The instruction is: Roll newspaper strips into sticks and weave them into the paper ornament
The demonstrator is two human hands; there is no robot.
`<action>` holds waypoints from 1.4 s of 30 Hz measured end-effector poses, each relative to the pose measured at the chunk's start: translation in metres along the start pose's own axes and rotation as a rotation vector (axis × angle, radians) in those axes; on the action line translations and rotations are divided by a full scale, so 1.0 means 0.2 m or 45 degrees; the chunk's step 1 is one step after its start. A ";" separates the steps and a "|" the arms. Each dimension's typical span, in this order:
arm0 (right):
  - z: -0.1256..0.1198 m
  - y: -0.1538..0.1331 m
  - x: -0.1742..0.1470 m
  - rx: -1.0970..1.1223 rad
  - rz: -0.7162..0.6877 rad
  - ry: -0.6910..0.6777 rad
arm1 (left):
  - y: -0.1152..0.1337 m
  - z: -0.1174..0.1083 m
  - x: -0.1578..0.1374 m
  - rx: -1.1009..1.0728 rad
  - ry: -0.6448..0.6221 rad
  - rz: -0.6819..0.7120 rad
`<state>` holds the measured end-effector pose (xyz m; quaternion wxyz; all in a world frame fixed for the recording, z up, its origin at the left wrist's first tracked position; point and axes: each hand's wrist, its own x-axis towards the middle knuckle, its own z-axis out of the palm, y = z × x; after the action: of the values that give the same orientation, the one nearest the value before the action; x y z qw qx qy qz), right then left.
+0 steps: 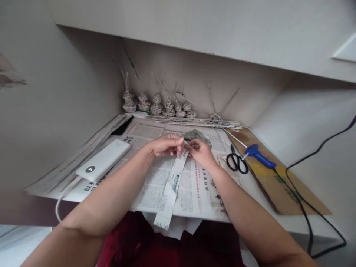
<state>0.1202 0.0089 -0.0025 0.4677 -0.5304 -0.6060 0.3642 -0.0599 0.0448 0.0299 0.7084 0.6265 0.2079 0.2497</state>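
A long strip of newspaper (172, 185) runs from my fingers down toward the table's front edge, its lower end hanging over it. My left hand (168, 145) pinches the strip's far end between thumb and fingers. Close beside it, my right hand (199, 149) is closed on the same end, fingertips together. Just behind my hands lies a crumpled grey cloth (198, 136), partly hidden by them. Newspaper sheets (150, 185) cover the table under my hands.
Several woven paper gourds (156, 105) line the back wall, behind a bundle of thin paper rods (194, 121). Black-handled scissors (237, 163) and a blue glue gun (260, 155) with a black cord lie right, by cardboard (289, 189). A white power-bank-like device (104, 160) sits left.
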 end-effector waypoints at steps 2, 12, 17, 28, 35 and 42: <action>0.00 -0.01 0.00 -0.054 -0.102 0.087 | -0.05 -0.04 0.05 0.119 0.243 -0.063; 0.05 -0.08 -0.07 -0.247 -0.295 -0.001 | -0.11 -0.07 0.10 -0.077 0.575 -0.073; -0.03 -0.04 -0.01 -0.342 -0.244 0.222 | -0.12 -0.08 0.11 -0.139 0.643 -0.049; -0.22 0.17 0.12 -1.131 -0.076 0.355 | -0.15 0.03 0.11 -0.112 0.444 -0.123; -0.21 0.13 0.11 -1.020 -0.116 0.518 | -0.16 0.07 0.12 -0.040 0.412 -0.122; -0.13 0.00 0.04 -0.380 -0.254 0.316 | -0.17 0.07 0.12 -0.020 0.461 -0.059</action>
<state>0.1442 0.0151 0.0066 0.4887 -0.5720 -0.6405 0.1545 -0.0293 0.0461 -0.0007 0.6699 0.5608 0.3444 0.3437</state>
